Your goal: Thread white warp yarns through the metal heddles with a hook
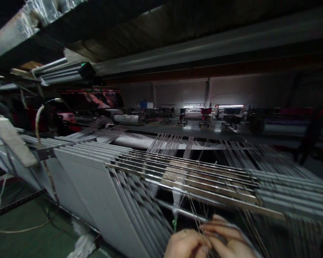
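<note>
Left hand (pixel 185 245) and right hand (pixel 226 238) at warp threads (pixel 196 224)
Both close on the threads, which run just below the loom's steel bars (pixel 188 175), beside grey panels (pixel 97 190).

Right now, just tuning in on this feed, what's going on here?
A person's bare left hand and bare right hand are close together among thin pale warp threads, just below a rack of long parallel steel bars on a loom. Flat grey panels stand in a slanted row to the left, and a white fabric roll lies farther back.
</note>
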A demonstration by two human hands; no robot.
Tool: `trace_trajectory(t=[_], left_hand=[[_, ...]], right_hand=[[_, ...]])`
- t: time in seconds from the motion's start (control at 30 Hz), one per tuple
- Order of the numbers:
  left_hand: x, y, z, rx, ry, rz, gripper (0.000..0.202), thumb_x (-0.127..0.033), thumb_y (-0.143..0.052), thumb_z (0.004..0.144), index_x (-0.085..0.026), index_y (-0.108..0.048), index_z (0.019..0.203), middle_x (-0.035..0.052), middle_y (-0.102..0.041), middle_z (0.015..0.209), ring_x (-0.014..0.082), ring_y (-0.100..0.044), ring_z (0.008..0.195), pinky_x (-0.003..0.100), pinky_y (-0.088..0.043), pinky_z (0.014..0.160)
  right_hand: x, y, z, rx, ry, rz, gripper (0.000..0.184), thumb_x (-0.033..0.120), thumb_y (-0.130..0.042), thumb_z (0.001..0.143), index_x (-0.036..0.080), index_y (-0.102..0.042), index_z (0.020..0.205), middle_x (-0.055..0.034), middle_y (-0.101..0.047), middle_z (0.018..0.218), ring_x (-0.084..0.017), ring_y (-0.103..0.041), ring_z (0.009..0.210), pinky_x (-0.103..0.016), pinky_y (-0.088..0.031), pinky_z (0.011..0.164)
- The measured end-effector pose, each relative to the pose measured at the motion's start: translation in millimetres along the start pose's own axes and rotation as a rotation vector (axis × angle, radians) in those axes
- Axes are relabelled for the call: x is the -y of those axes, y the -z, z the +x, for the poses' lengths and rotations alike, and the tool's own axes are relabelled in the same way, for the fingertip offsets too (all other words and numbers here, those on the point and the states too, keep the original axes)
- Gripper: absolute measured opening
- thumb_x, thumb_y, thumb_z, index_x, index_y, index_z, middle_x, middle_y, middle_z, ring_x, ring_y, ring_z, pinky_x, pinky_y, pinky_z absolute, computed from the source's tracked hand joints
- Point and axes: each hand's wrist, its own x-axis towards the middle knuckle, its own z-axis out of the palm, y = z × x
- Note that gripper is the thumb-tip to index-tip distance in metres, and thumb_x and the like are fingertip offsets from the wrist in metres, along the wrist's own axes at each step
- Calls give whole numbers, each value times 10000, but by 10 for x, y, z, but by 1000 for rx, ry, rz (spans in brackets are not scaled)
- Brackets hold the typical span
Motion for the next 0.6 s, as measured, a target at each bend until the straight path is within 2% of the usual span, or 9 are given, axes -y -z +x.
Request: trace_trajectory(t=[0.07, 0.17, 0.23, 0.37, 0.6], left_hand=[[-30, 5, -27, 78, 78, 10, 188, -200, -518, 816, -170, -699, 772, 56, -689, 685, 167, -629, 643, 230, -477, 619], [-27, 14, -55, 65, 300, -216, 250, -287, -473, 873, -156, -659, 769, 46, -673, 694, 162, -614, 652, 221, -463, 582], [-8, 21, -61, 73, 374, -333, 244, -330, -502, 861, -146, -647, 796, 27, -649, 663, 151, -592, 609, 218, -450, 552], [13, 34, -69, 99, 350, -305, 227, -325, -518, 848, -145, -657, 850, 37, -664, 710, 168, -615, 665, 238, -471, 615], [14, 37, -76, 104, 313, -233, 231, -315, -494, 864, -153, -658, 876, 55, -688, 762, 191, -647, 723, 278, -507, 677]], right_hand=[[101, -3, -7, -31, -119, 91, 140, 234, -629, 768, 233, -762, 812, -53, -744, 864, -260, -680, 930, -321, -552, 845], [268, 81, 6, -49, -294, 205, 114, 178, -655, 735, 205, -760, 770, -64, -742, 837, -277, -669, 941, -392, -533, 875], [343, 145, 35, -38, -302, 324, 125, 125, -646, 736, 184, -754, 757, -65, -738, 809, -249, -679, 891, -365, -540, 850], [390, 214, 72, -39, -343, 340, 137, 97, -642, 750, 191, -742, 756, -37, -727, 809, -198, -675, 869, -297, -534, 820], [360, 190, 65, -72, -334, 383, 113, 130, -651, 755, 205, -731, 730, -26, -714, 802, -190, -672, 813, -299, -528, 790]])
